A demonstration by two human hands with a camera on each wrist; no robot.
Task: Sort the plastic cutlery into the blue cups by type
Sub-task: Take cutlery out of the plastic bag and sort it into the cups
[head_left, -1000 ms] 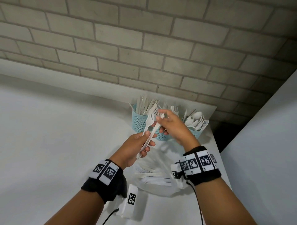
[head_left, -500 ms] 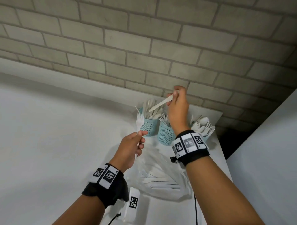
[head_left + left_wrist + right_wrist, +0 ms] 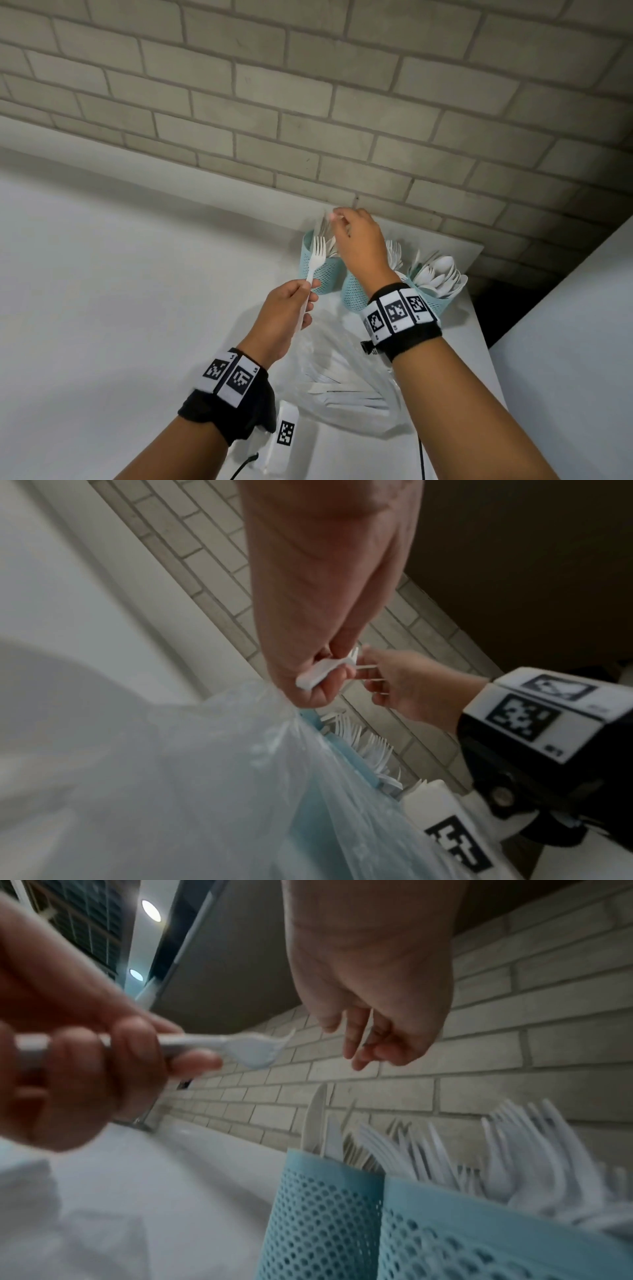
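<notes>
My left grip is curled round the handle of a white plastic fork, thumb and fingers clamped on the shaft, tines pointing up toward twelve o'clock; the right wrist view shows the same fork jutting out past my knuckles. My right grip hangs above the cups with fingers loose and pointing down, holding nothing that I can make out in the right wrist view; a pale blur at the fingertips in the head view is too smeared to name.

Directly below my right fingers stands the first pale blue perforated plastic cup, at eleven o'clock from my left grip, with white plastic knives upright in it. Touching it on the three o'clock side is a second pale blue perforated cup, mostly hidden by my right wrist in the head view, filled with white plastic forks. Further toward three o'clock, a third pale blue perforated cup holds white plastic spoons.

At six o'clock from the cups, a clear plastic bag lies crumpled on the white surface, with more white cutlery inside it. A grey brick wall rises behind the surface at twelve o'clock.
</notes>
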